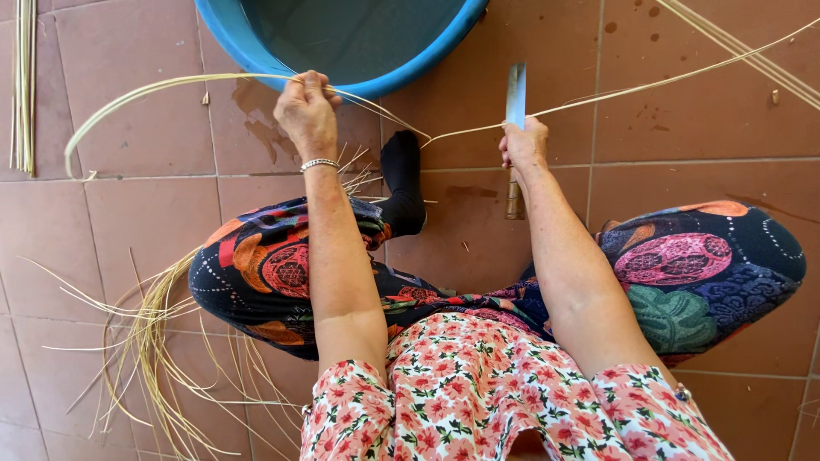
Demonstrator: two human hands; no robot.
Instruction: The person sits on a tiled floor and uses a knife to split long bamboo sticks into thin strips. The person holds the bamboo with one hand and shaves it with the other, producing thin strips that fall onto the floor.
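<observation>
Single head-worn view, straight down, close overhead.

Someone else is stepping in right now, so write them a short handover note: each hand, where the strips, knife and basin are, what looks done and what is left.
Left hand: closed on a long pale cane strip that arcs out to the left.
Right hand: gripping a knife, blade upright, against the strip where it splits, one thin length running off to the upper right.
Blue basin sits just ahead on the tiled floor.
Done, it seems: a pile of thin strips lies by the left knee.
Left: the strip in hand is only partly worked; more canes lie at far left.
</observation>
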